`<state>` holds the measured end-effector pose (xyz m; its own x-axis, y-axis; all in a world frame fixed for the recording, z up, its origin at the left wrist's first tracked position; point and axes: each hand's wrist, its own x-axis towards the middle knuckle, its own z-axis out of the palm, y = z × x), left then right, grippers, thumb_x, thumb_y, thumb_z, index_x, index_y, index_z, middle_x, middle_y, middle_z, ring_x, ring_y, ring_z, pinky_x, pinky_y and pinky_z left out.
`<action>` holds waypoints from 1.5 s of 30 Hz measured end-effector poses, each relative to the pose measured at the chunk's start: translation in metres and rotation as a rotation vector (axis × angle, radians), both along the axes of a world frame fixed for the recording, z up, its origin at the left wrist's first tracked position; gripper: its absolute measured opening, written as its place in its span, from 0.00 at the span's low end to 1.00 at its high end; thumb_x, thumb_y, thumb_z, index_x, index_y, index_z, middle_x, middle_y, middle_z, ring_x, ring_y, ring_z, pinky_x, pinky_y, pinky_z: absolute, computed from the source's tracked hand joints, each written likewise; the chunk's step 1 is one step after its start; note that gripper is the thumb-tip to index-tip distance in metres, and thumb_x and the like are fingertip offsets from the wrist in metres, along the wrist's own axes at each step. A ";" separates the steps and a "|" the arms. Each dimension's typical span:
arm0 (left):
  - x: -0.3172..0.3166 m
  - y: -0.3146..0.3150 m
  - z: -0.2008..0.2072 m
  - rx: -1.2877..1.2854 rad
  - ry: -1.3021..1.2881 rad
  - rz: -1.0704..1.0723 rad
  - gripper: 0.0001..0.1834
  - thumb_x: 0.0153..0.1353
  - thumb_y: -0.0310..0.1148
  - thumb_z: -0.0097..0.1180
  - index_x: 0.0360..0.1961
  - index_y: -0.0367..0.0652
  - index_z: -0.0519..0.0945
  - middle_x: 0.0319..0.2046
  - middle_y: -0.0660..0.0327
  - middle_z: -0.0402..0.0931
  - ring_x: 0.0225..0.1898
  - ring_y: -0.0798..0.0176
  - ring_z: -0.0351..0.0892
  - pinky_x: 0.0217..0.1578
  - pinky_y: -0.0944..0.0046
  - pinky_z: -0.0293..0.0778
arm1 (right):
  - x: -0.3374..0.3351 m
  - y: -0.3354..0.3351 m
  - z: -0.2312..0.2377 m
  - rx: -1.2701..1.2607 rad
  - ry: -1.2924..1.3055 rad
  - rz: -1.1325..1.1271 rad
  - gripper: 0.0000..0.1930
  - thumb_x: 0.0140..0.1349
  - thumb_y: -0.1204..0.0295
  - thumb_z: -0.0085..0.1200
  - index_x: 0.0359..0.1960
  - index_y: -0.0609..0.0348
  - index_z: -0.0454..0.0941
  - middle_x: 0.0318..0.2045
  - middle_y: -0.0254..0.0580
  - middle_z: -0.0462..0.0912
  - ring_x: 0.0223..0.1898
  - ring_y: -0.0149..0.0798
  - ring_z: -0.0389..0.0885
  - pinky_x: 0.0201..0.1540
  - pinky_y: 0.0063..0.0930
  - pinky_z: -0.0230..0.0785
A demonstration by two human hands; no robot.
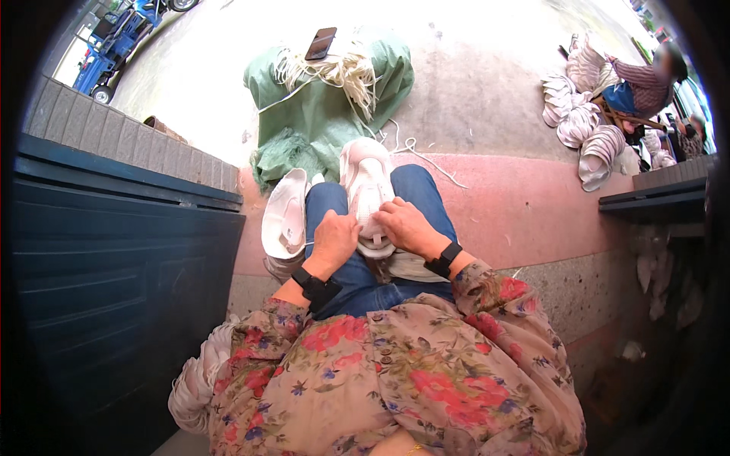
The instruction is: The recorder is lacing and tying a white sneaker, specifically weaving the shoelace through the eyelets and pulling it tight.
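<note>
A white sneaker upper (367, 176) lies lengthwise between my thighs, its toe end away from me. At its left edge, the fingers of my left hand (337, 237) are closed on it. My right hand (408, 226) pinches its right edge, near the lacing area. The fingertips are small here, so a lace between them cannot be made out. Beside my left knee stands a nested stack of white shoe uppers (283, 216). More pale material (414, 266) lies under the near end of the upper, partly hidden by my right wrist.
Ahead, a green cloth-covered heap (266, 83) bears a bundle of white laces (353, 76) and a phone (321, 43). A dark blue door panel (122, 281) stands at left. Far right, a seated person (646, 83) is near stacked uppers (601, 156).
</note>
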<state>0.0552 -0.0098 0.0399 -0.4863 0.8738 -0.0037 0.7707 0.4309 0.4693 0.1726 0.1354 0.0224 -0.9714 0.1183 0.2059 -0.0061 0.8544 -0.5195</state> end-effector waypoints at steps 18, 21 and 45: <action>0.002 -0.011 0.000 0.038 -0.149 -0.387 0.06 0.48 0.23 0.49 0.29 0.37 0.73 0.32 0.52 0.70 0.34 0.50 0.69 0.36 0.59 0.68 | 0.089 0.038 0.002 -0.240 -0.181 -0.178 0.04 0.48 0.73 0.51 0.27 0.55 0.77 0.26 0.41 0.73 0.33 0.45 0.71 0.36 0.35 0.66; 0.008 0.017 0.003 0.107 -0.149 -0.376 0.05 0.49 0.24 0.48 0.29 0.37 0.73 0.28 0.52 0.71 0.33 0.50 0.71 0.34 0.58 0.68 | 0.092 0.033 0.007 -0.161 -0.185 -0.098 0.05 0.48 0.69 0.53 0.24 0.54 0.78 0.24 0.39 0.73 0.32 0.43 0.70 0.36 0.34 0.65; 0.044 0.035 -0.043 -0.226 -0.455 -0.765 0.07 0.52 0.34 0.46 0.29 0.42 0.72 0.21 0.48 0.73 0.26 0.46 0.74 0.28 0.52 0.69 | 0.132 0.015 0.035 0.102 -0.295 0.111 0.36 0.45 0.57 0.55 0.52 0.67 0.59 0.51 0.50 0.64 0.55 0.47 0.59 0.53 0.37 0.55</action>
